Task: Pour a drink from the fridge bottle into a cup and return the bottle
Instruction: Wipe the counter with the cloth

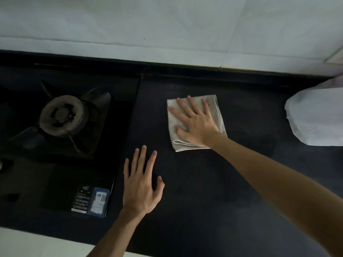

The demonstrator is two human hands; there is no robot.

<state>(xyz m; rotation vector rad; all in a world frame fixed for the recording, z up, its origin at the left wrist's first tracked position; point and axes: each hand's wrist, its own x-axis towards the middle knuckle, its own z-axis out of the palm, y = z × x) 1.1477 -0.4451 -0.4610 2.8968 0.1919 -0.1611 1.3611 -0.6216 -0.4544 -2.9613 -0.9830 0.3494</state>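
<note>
My right hand (pixel 194 121) lies flat with spread fingers on a folded beige cloth (pixel 217 112), pressing it onto the dark countertop (pixel 213 182). My left hand (pixel 142 186) is open with straight fingers, resting palm down on the counter just right of the stove's edge. No bottle, cup or fridge is in view.
A black gas stove (pixel 61 119) with one burner fills the left side; stickers (pixel 91 202) sit at its front right corner. A white plastic bag (pixel 315 115) stands at the right edge. A white wall (pixel 167 25) runs behind the counter.
</note>
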